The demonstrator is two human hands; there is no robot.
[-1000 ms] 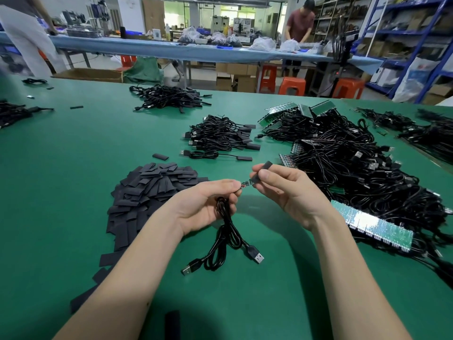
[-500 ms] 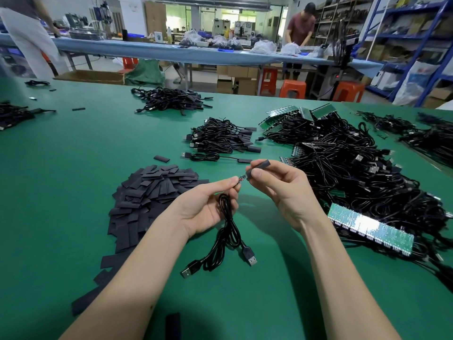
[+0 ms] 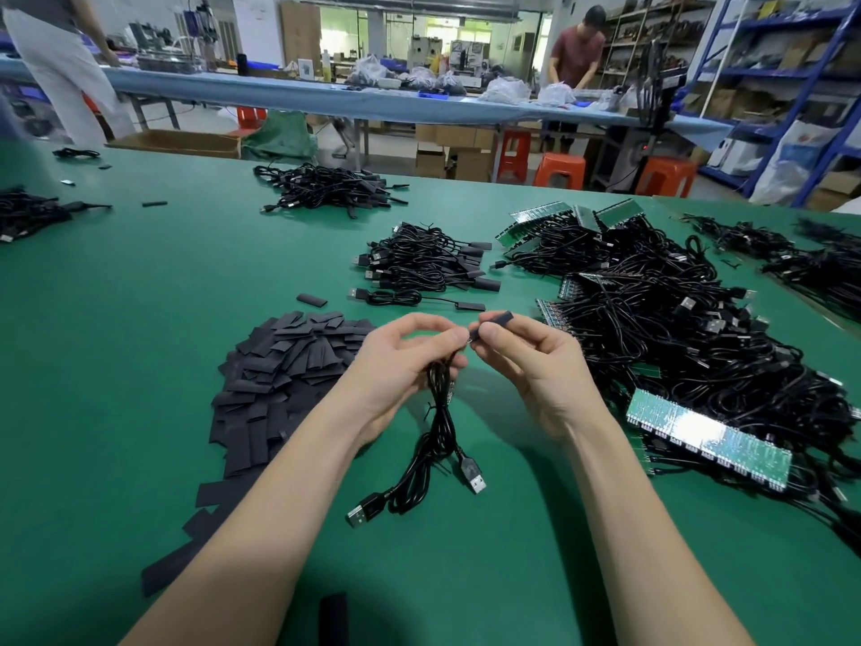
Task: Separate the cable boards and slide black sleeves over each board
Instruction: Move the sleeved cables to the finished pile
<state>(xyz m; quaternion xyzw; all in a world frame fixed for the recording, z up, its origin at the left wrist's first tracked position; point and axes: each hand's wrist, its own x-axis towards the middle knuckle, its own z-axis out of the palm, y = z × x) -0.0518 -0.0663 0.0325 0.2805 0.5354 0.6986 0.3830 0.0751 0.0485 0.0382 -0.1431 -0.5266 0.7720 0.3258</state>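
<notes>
The left hand (image 3: pixel 410 361) pinches a cable (image 3: pixel 438 440) and the right hand (image 3: pixel 526 361) pinches a black sleeve (image 3: pixel 496 319) going onto its end, with a small done pile (image 3: pixel 424 265) behind and a big undone heap (image 3: pixel 689 347) left on the counter (image 3: pixel 140 342).

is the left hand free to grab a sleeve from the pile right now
Probably not: the left hand grips the cable. The sleeve pile lies just beside it, with nothing between, once the cable is let go.

Head camera looks down, close over hands.
</notes>
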